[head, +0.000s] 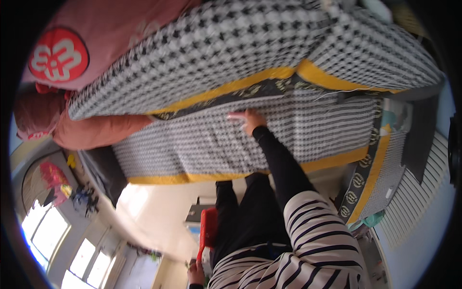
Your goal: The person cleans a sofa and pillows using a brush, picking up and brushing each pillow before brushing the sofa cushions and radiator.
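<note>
My right hand reaches over the seat of a sofa covered in a black-and-white patterned cloth with yellow and black borders. Its fingers are closed around a small pink object, blurred, whose kind I cannot tell. Down at the lower left of my body, my left hand grips the handle of a red plastic dustpan. The pan hangs beside my leg, in front of the sofa. Whether anything lies in the pan is hidden.
A pink cloth with a red round emblem covers the sofa's upper left, above a salmon-coloured cushion. A patterned cloth-covered piece stands at the right by a ribbed white radiator. Behind the dustpan is a grey box-like object.
</note>
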{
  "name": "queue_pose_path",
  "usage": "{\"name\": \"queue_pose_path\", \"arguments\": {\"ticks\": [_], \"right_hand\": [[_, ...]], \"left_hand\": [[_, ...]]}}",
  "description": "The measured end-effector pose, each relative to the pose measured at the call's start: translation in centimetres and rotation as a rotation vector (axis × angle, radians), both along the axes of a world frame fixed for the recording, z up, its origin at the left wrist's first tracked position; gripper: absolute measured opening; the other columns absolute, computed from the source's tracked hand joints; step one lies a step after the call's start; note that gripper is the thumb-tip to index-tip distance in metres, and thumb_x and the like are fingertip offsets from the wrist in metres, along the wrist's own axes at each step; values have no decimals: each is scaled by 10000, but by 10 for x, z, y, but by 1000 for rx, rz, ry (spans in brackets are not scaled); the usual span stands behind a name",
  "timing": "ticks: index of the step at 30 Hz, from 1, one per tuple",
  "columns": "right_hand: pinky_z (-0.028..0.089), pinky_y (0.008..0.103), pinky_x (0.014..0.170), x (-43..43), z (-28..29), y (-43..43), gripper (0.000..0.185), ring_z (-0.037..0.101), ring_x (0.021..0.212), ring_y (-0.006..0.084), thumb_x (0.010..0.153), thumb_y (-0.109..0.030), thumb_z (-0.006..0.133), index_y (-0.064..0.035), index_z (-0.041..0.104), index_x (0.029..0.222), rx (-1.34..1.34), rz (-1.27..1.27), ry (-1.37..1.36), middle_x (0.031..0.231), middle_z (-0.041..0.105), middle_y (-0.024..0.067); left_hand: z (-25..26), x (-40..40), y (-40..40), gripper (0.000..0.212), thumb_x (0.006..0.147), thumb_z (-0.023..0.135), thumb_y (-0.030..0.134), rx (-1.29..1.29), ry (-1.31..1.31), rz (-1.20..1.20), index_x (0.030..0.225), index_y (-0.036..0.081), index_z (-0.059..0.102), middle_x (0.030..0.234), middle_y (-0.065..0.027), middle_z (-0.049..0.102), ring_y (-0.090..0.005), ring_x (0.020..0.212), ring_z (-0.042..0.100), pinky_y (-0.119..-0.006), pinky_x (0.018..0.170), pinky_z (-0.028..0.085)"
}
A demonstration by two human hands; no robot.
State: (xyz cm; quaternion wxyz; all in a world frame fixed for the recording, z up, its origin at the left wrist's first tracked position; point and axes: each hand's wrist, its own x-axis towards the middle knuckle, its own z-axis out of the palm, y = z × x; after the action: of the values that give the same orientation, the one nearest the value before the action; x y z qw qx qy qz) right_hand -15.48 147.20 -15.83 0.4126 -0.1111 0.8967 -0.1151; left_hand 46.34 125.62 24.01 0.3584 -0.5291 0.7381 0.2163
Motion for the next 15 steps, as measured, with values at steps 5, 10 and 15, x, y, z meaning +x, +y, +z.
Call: {"name": "queue_pose_path", "arguments": {"ticks": [5,10,15], "right_hand": [[566,499,842,44,27,77,683,663,1019,334,962,-437,760,-32,523,1457,-301,-299,-42,1210,652,158],[539,473,899,45,118,148,624,662,1061,310,980,-523,722,-44,573,1352,-470,-567,-164,1153,655,130],[574,378,912,32,206,235,870,699,1049,248,853,-521,851,55,456,1372,-717,-933,202,1191,661,189]], "left_hand": [[-116,47,-73,332,996,520,263,108,53,-236,814,12,638,819,-263,680,-470,768,630,-572,708,473],[-165,2,-95,172,940,538,95,89,220,-578,1039,20,658,818,-251,654,-466,739,613,-579,655,472],[-181,-60,-102,245,989,530,130,85,303,-726,1178,35,656,837,-221,651,-443,769,627,-584,650,480]]}}
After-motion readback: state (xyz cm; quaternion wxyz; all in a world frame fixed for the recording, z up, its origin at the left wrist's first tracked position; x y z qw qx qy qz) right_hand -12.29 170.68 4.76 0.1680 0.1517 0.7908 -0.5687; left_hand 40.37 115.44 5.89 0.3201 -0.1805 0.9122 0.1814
